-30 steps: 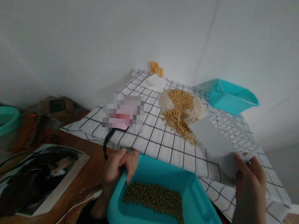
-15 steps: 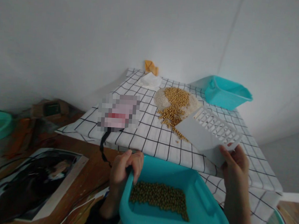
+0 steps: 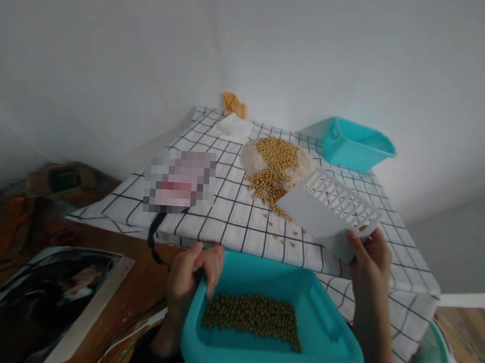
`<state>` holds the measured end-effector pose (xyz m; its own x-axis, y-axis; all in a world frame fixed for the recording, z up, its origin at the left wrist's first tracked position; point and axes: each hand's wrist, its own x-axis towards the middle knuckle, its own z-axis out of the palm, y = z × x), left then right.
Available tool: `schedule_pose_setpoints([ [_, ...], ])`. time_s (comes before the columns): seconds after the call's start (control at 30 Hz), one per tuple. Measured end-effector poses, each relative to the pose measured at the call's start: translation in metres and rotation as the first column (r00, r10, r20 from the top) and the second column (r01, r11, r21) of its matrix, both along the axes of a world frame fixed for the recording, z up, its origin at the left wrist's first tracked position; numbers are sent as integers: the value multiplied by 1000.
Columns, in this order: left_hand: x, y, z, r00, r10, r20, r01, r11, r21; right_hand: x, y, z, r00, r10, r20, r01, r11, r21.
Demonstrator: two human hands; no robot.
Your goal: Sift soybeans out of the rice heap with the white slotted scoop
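Note:
My left hand (image 3: 193, 274) is closed over the near-left rim of a turquoise plastic tub (image 3: 327, 340) that holds a layer of dull green-brown beans (image 3: 254, 318). My right hand (image 3: 367, 255) grips the near corner of a white slotted plastic scoop (image 3: 326, 211), held tilted above the checked tablecloth (image 3: 240, 225). The scoop's front edge sits beside a pile of yellow soybeans (image 3: 274, 167) heaped over white rice (image 3: 254, 157). A few loose soybeans lie on the cloth under the scoop.
A second turquoise tub (image 3: 357, 145) stands at the table's far right. A white cloth (image 3: 231, 129) and an orange scrap (image 3: 234, 103) lie by the wall. A pixelated object (image 3: 179, 180) with a black strap lies left. A dark picture (image 3: 34, 295) rests on brown wood at the left.
My right hand has brought the scoop leftward, close to the soybean pile. A few soybeans now lie scattered on the cloth. My left hand has stayed on the tub rim.

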<state>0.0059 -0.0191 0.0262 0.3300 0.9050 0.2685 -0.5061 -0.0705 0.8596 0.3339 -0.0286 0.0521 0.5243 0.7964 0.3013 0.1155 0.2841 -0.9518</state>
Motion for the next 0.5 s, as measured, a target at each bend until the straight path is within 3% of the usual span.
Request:
schedule_pose_setpoints([
  [0.17,6,0,-7,995,-102,11,102,994,-27,-1,-5,-3,1000,11,20,-11,1000,-12],
  [0.33,29,-8,-10,993,48,111,-28,984,-174,-5,-12,-2,1000,-8,0,8,1000,-16],
  [0.5,28,-8,-10,993,85,87,-68,981,-181,4,-23,-2,996,-78,-51,76,996,-47],
])
